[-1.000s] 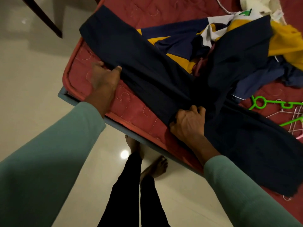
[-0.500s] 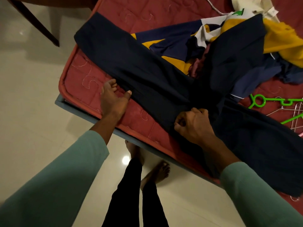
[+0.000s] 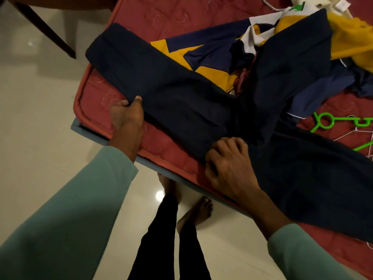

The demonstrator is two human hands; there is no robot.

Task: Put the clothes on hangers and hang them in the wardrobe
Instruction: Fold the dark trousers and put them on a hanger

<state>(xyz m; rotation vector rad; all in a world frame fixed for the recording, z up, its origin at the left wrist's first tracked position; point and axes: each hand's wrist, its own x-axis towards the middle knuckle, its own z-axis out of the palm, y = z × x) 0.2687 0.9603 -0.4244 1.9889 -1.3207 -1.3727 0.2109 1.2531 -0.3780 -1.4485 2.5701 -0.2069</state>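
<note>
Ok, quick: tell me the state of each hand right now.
Left hand: grips the near edge of the dark trousers, thumb on top.
Right hand: fingers curled round the same edge, nearer the middle.

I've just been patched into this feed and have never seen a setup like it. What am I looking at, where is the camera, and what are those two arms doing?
There is no machine here. The arms in green sleeves are a person's. The single camera sits on their head and looks down, so you also see their bare feet on the floor. The left hand pinches the edge of one leg of what look like dark navy trousers, spread over a red mattress. The right hand grips the same trousers near their middle with curled fingers. Behind them lies a crumpled navy and yellow garment, and at the right edge a green hanger. Nothing is on a hanger yet.
</note>
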